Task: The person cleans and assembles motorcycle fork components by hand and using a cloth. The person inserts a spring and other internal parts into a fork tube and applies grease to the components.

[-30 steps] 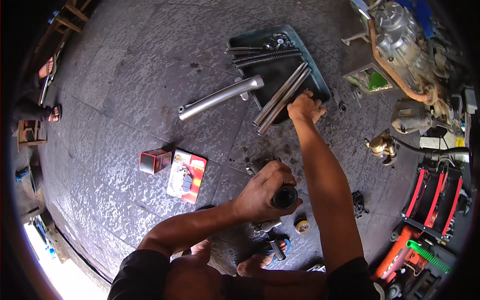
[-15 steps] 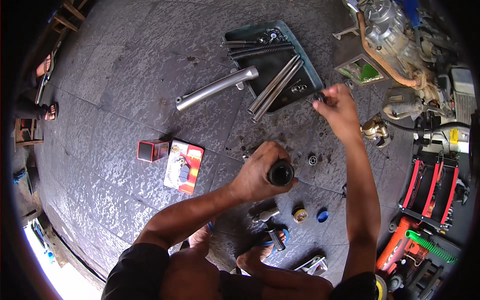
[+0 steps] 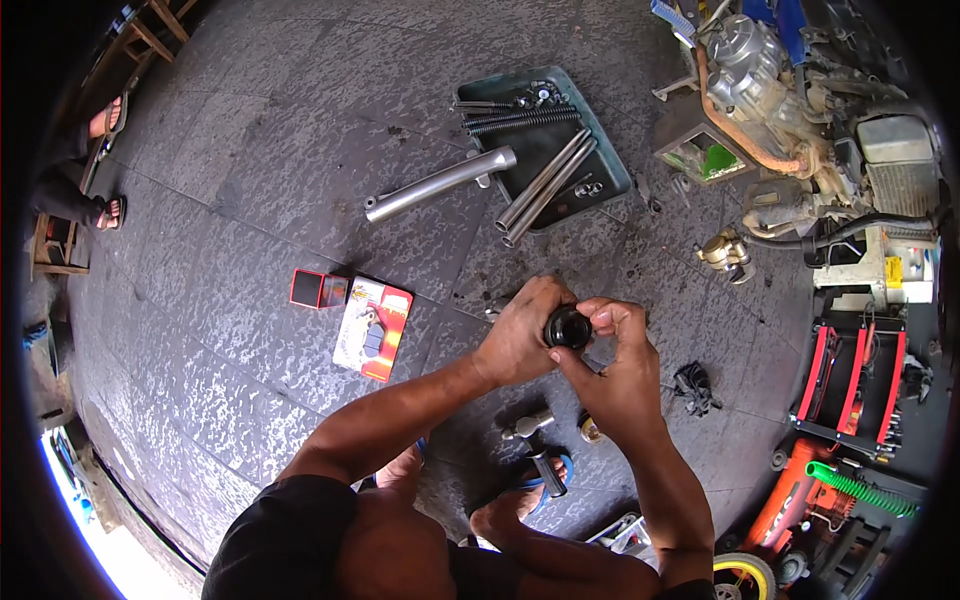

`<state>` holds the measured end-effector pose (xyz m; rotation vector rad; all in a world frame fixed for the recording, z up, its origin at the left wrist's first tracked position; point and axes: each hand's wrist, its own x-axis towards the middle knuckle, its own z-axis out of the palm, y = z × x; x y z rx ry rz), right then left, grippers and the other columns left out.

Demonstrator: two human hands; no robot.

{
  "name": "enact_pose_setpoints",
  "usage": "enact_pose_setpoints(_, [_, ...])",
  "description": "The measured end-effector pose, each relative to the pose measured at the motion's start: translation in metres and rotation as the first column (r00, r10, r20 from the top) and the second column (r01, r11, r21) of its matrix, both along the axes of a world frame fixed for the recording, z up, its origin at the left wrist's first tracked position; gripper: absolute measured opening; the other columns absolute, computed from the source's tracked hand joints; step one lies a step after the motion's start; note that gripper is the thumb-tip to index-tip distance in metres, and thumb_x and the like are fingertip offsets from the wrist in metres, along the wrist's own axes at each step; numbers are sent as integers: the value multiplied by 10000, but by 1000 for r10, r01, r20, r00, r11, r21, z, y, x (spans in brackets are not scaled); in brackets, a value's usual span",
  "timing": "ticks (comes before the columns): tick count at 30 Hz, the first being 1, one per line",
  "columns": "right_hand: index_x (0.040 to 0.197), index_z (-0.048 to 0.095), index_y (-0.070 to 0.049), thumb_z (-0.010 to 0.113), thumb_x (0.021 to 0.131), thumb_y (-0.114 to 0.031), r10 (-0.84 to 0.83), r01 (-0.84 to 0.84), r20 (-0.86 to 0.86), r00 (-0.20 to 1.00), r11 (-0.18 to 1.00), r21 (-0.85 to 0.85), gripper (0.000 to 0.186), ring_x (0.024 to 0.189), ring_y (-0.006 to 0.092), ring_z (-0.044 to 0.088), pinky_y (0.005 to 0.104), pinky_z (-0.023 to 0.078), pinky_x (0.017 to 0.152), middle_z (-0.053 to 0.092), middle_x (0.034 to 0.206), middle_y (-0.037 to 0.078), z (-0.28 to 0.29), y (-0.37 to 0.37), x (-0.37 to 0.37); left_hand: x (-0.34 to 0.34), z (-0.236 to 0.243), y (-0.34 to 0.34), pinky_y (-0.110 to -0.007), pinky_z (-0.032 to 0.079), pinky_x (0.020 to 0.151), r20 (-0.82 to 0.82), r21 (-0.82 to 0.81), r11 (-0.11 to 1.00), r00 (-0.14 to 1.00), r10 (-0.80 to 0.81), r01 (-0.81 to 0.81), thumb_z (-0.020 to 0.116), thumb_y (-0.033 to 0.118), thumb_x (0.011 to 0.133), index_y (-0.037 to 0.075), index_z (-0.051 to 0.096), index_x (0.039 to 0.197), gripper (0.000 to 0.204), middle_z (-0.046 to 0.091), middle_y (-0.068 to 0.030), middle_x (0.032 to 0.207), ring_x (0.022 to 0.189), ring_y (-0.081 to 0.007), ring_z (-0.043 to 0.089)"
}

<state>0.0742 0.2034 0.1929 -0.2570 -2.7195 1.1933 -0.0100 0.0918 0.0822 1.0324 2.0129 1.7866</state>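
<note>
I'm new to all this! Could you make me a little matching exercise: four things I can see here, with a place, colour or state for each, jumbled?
Things:
1. Left hand
2. Springs
3. Hammer
4. Hose

Places, colours and states:
A. Bright green and coiled
B. Lying across the tray
C. Wrapped around a dark tube
D. Down by a sandalled foot

Right pairs: 1-C, 2-B, 3-D, 4-A
</note>
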Motion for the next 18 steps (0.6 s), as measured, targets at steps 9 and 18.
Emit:
enact_pose_setpoints(9, [1209,451,-25,837,751,-64,-61,64,-109,992,998,19,601,1085,286,607,400,499,920,588,1198,164,-40,13,41,-3,-3,8,-423,511,794,-58,65,996,997,60,-56,896,208,700,53,548,1118,565,610,-119,1052,943,-317,618])
enact_pose_setpoints(18, [1513,226,5,777,799,-271,-340,128,643,686,926,354,943,1127,468,589,557,460,958,555,1292,291,-195,-76,258,-22,-6,0,-413,511,827,-282,193,981,956,85,-30,839,295,792,48,515,1297,649,624,-142,1141,953,-322,605])
